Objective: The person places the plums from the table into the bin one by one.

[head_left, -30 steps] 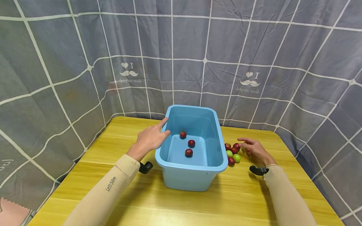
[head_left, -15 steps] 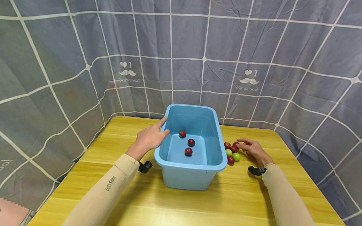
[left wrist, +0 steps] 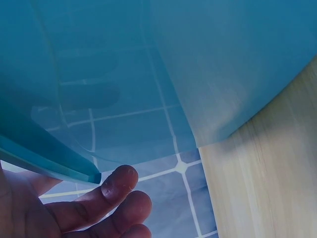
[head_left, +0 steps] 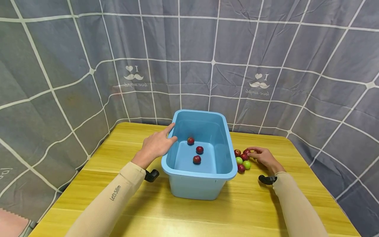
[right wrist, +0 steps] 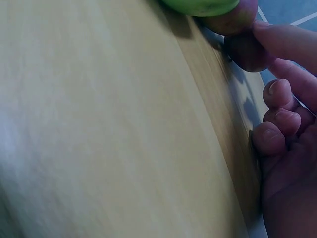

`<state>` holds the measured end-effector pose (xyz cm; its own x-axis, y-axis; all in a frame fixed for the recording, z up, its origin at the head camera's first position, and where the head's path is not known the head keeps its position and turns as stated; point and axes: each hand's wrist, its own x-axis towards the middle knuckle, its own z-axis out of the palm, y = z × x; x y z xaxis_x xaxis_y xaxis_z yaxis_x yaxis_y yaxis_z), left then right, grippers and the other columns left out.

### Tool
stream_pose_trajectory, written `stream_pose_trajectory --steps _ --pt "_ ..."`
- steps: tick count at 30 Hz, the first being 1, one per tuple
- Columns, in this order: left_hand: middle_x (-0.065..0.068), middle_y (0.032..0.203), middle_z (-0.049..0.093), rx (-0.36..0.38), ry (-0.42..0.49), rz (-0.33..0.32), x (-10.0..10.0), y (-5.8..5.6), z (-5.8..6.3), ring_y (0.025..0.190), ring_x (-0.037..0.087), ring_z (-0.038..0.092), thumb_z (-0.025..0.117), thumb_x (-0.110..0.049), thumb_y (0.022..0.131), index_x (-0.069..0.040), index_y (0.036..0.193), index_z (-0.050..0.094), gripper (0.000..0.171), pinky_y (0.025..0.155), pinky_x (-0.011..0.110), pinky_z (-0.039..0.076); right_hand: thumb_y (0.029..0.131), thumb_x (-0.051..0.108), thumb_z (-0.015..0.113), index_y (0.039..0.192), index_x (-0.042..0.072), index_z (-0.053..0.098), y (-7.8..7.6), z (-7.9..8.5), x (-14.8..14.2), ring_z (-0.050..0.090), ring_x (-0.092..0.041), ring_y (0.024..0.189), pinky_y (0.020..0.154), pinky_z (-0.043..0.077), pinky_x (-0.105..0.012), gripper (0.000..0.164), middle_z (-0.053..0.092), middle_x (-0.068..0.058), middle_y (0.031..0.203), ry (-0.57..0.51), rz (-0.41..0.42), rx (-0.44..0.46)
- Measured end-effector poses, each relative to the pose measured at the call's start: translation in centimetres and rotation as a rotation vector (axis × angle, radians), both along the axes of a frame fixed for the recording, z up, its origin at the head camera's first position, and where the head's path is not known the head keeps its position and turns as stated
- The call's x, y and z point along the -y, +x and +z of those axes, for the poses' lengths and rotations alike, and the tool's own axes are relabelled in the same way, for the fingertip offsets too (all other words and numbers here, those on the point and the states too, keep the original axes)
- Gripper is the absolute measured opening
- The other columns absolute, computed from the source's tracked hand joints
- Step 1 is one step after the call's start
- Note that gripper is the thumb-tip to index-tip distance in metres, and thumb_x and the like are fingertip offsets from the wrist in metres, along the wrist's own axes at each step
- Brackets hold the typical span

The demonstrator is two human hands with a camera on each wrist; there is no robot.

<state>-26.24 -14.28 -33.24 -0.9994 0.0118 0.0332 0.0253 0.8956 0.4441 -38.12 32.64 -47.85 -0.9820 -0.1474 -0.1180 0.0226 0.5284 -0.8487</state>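
Head cam's nice and bright, light looks to be coming from above, with a pale glare patch on the table near the bottom edge. Shadows are soft, mostly under the sleeves and beside the tub. Wide lens is obvious: the grid lines on the curtain bow and stretch toward the sides. Wrist cams are way dimmer with a cold blue cast. On the left one, the left hand is pretty murky. On the right one, the wood grain's smeary, the right hand is shadowy, and the plum goes almost black.
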Motion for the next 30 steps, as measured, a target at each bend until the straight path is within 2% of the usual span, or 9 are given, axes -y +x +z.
stream_pose_trajectory --steps 3,6,10,13,18,24,27,30 --pt "0.014 0.129 0.065 0.001 0.002 -0.001 0.0 0.0 0.0 0.089 0.03 0.063 0.04 -0.052 0.098 -0.037 0.161 0.021 0.068 0.061 0.04 0.047 0.092 0.041 0.071 0.14 0.004 0.058 0.0 -0.1 0.0 0.046 -0.021 0.089 0.07 0.037 -0.028 0.062 0.063 -0.002 0.105 0.011 0.004 -0.007" --pt "0.013 0.12 0.067 0.003 0.004 0.001 0.1 0.0 0.0 0.086 0.029 0.062 0.041 -0.051 0.098 -0.037 0.161 0.021 0.068 0.06 0.039 0.046 0.093 0.042 0.071 0.139 0.003 0.058 0.0 -0.1 0.0 0.046 -0.022 0.092 0.072 0.038 -0.027 0.062 0.063 -0.002 0.105 0.015 0.002 -0.009" --pt "0.01 0.099 0.066 0.012 0.006 0.003 0.2 0.0 -0.1 0.079 0.027 0.061 0.041 -0.051 0.098 -0.037 0.161 0.02 0.068 0.058 0.039 0.045 0.093 0.043 0.07 0.138 0.003 0.059 0.0 -0.2 0.0 0.048 -0.022 0.094 0.074 0.04 -0.027 0.061 0.063 0.0 0.104 0.012 -0.001 -0.008" --pt "0.01 0.093 0.065 0.017 0.008 0.002 0.2 0.0 -0.2 0.077 0.027 0.06 0.041 -0.051 0.098 -0.038 0.161 0.02 0.068 0.057 0.038 0.045 0.092 0.043 0.071 0.137 0.004 0.06 0.1 -0.2 -0.1 0.048 -0.02 0.095 0.076 0.042 -0.027 0.061 0.062 0.001 0.102 -0.005 -0.013 0.005" --pt "0.012 0.111 0.068 0.011 0.005 0.001 0.2 -0.1 -0.2 0.079 0.027 0.061 0.041 -0.051 0.098 -0.038 0.161 0.021 0.068 0.057 0.039 0.045 0.092 0.043 0.071 0.138 0.005 0.058 0.4 0.2 -0.2 0.049 -0.019 0.09 0.073 0.043 -0.026 0.061 0.055 -0.001 0.095 -0.037 -0.035 0.015" --pt "0.013 0.121 0.067 0.007 0.002 0.0 0.2 0.0 -0.2 0.083 0.028 0.062 0.041 -0.052 0.098 -0.038 0.161 0.02 0.068 0.058 0.039 0.046 0.095 0.041 0.069 0.138 0.004 0.058 0.8 1.1 -0.2 0.05 -0.02 0.079 0.065 0.041 -0.027 0.058 0.053 -0.004 0.089 -0.074 -0.019 0.0" --pt "0.014 0.124 0.066 0.008 0.001 -0.002 0.3 0.0 -0.2 0.085 0.029 0.062 0.041 -0.052 0.098 -0.038 0.161 0.021 0.068 0.059 0.039 0.045 0.095 0.041 0.067 0.139 0.004 0.057 0.8 1.5 0.0 0.05 -0.022 0.075 0.063 0.041 -0.028 0.058 0.053 -0.007 0.088 -0.047 0.003 -0.027" --pt "0.014 0.125 0.066 0.011 0.002 -0.003 0.3 0.0 -0.1 0.086 0.029 0.062 0.041 -0.051 0.098 -0.038 0.161 0.02 0.068 0.059 0.039 0.046 0.096 0.042 0.066 0.139 0.004 0.057 0.5 2.0 0.1 0.05 -0.023 0.078 0.064 0.043 -0.029 0.058 0.057 -0.008 0.094 -0.014 0.024 -0.066"
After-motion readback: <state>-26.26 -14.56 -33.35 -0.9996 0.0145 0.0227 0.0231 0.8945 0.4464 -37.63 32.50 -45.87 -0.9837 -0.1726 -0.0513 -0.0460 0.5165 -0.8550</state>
